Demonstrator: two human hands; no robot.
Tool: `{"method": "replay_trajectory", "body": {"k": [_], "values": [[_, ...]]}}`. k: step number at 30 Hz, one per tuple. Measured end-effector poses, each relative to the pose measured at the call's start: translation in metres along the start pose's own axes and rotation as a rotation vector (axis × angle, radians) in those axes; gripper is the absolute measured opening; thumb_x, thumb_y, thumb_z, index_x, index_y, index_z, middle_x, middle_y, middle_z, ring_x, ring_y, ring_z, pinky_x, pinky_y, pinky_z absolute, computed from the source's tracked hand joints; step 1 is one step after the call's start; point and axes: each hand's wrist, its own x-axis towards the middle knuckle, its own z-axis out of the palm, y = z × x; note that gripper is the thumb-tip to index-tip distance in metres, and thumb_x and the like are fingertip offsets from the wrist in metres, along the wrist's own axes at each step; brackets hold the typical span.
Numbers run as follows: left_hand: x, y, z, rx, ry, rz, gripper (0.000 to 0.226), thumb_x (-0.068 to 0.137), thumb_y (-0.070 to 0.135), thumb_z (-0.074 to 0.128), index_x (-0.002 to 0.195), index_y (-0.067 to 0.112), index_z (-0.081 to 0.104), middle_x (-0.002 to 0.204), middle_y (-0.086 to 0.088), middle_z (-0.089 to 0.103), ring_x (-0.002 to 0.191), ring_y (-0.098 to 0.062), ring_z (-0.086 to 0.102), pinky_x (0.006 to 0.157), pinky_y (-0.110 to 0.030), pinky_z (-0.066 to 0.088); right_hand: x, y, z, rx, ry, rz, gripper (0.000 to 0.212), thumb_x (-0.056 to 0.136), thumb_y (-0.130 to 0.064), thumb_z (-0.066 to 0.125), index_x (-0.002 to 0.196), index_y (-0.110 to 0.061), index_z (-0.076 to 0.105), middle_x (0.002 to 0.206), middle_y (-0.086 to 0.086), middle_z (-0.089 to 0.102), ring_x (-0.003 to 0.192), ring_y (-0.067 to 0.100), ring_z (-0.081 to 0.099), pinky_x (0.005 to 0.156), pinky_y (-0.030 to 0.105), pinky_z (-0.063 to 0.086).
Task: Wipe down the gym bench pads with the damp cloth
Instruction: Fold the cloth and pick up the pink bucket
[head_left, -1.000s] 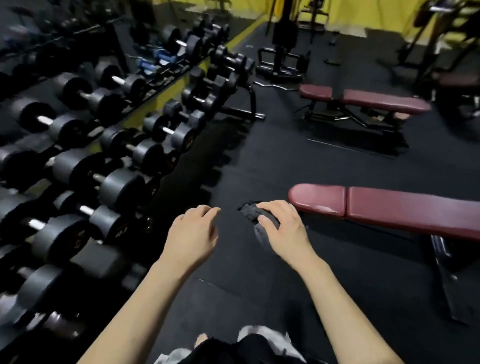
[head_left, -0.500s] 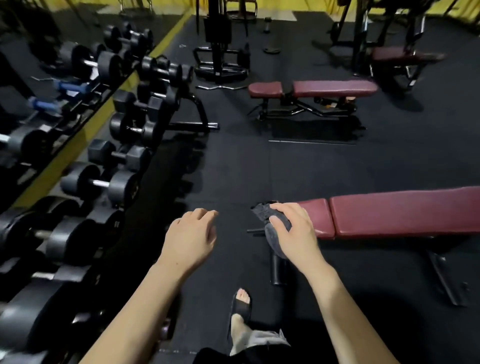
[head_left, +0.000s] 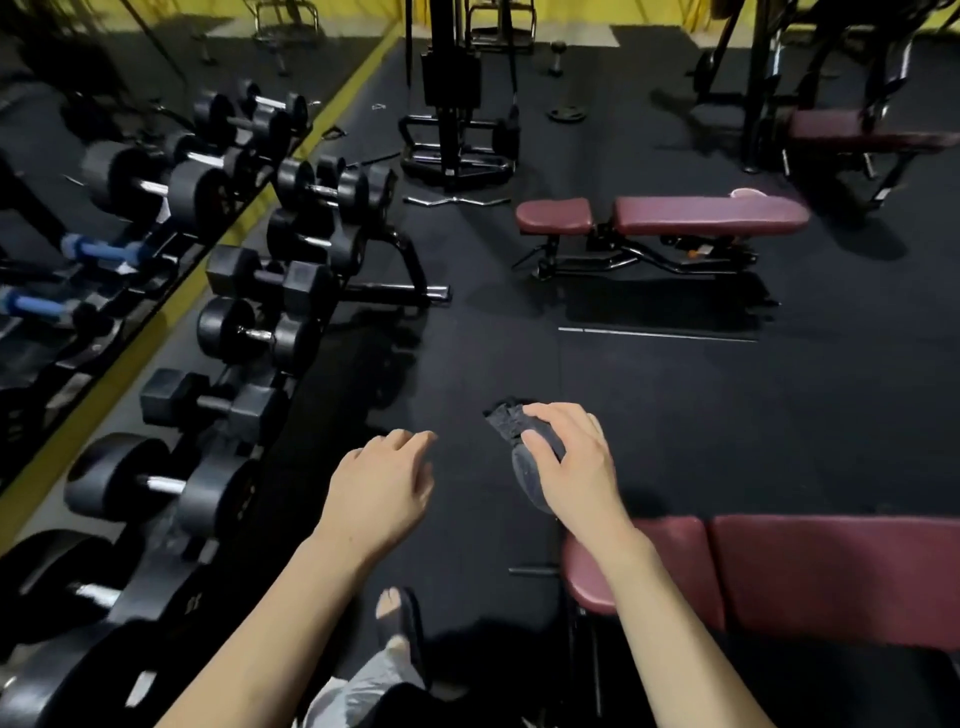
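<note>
My right hand (head_left: 574, 462) grips a bunched dark grey cloth (head_left: 524, 447), held in the air above the floor, just beyond the seat end of the near maroon bench. That bench's small seat pad (head_left: 675, 561) and long back pad (head_left: 841, 577) lie at the lower right, under my right forearm. My left hand (head_left: 382, 488) hovers to the left with fingers loosely spread and nothing in it. A second maroon bench (head_left: 706, 215) stands farther off on the black floor.
A rack of black dumbbells (head_left: 249, 332) runs along the left beside a mirror and a yellow strip. A cable machine (head_left: 452, 135) and a curl bar (head_left: 457, 201) stand ahead. My sandalled foot (head_left: 397, 623) is on the black rubber floor between rack and bench.
The view has shifted forward and the near bench now sits lower, under my right forearm. Both hands keep their pose, the right still holding the cloth.
</note>
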Motion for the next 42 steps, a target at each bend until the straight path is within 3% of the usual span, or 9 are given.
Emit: {"method": "replay_trajectory", "body": {"k": [8,11,16,22,30,34,42], "values": [[0.188,-0.064,0.002,-0.063,-0.041,0.042,0.043,0.102,0.037,0.042,0.144,0.032,0.049,0.136,0.006,0.059,0.116,-0.023,0.060,0.088,-0.038,0.051,0.161,0.012,0.074,-0.042,0.050,0.030,0.027,0.097,-0.019,0.065,0.121,-0.030,0.069,0.119,-0.022,0.059,0.113,0.002,0.050,0.103,0.034,0.045],[0.272,-0.095,-0.016,-0.044,-0.052,0.106,0.043,0.102,0.037,0.041,0.145,0.030,0.048,0.132,0.005,0.060,0.113,-0.023,0.059,0.084,-0.038,0.049,0.232,0.001,0.104,-0.033,0.072,0.110,0.026,0.098,-0.018,0.065,0.121,-0.030,0.068,0.119,-0.022,0.059,0.114,0.003,0.050,0.103,0.037,0.046],[0.383,-0.130,-0.028,-0.051,-0.057,0.145,0.036,0.101,0.032,0.043,0.135,0.027,0.053,0.119,0.004,0.063,0.103,-0.024,0.061,0.073,-0.035,0.045,0.335,-0.012,0.148,-0.053,0.052,0.165,0.025,0.098,-0.022,0.063,0.120,-0.034,0.067,0.120,-0.027,0.056,0.116,0.000,0.049,0.105,0.031,0.042],[0.482,-0.160,-0.023,-0.136,-0.083,0.153,0.040,0.101,0.033,0.045,0.141,0.030,0.051,0.124,0.006,0.063,0.108,-0.021,0.063,0.077,-0.037,0.053,0.439,0.005,0.180,-0.041,0.076,0.150,0.027,0.095,-0.017,0.068,0.116,-0.033,0.067,0.116,-0.023,0.061,0.113,0.010,0.058,0.100,0.038,0.050],[0.669,-0.193,-0.001,-0.159,-0.086,0.076,0.042,0.102,0.035,0.044,0.144,0.034,0.049,0.133,0.012,0.060,0.117,-0.016,0.060,0.084,-0.034,0.051,0.619,0.071,0.218,0.006,0.069,0.150,0.028,0.095,-0.012,0.069,0.117,-0.028,0.068,0.114,-0.020,0.062,0.111,0.007,0.060,0.098,0.039,0.052],[0.789,-0.188,0.003,-0.149,-0.111,0.042,0.042,0.101,0.036,0.045,0.143,0.034,0.050,0.134,0.011,0.060,0.120,-0.017,0.060,0.088,-0.037,0.051,0.737,0.111,0.227,-0.031,-0.012,0.116,0.027,0.095,-0.017,0.070,0.118,-0.030,0.066,0.116,-0.021,0.061,0.114,0.008,0.060,0.099,0.039,0.051],[0.983,-0.206,-0.009,-0.227,-0.062,-0.095,0.033,0.098,0.034,0.049,0.130,0.035,0.058,0.126,0.012,0.062,0.110,-0.017,0.064,0.081,-0.036,0.055,0.950,0.155,0.253,0.008,-0.037,0.128,0.027,0.095,-0.020,0.069,0.118,-0.034,0.065,0.118,-0.024,0.061,0.116,0.001,0.058,0.104,0.036,0.048]]}}
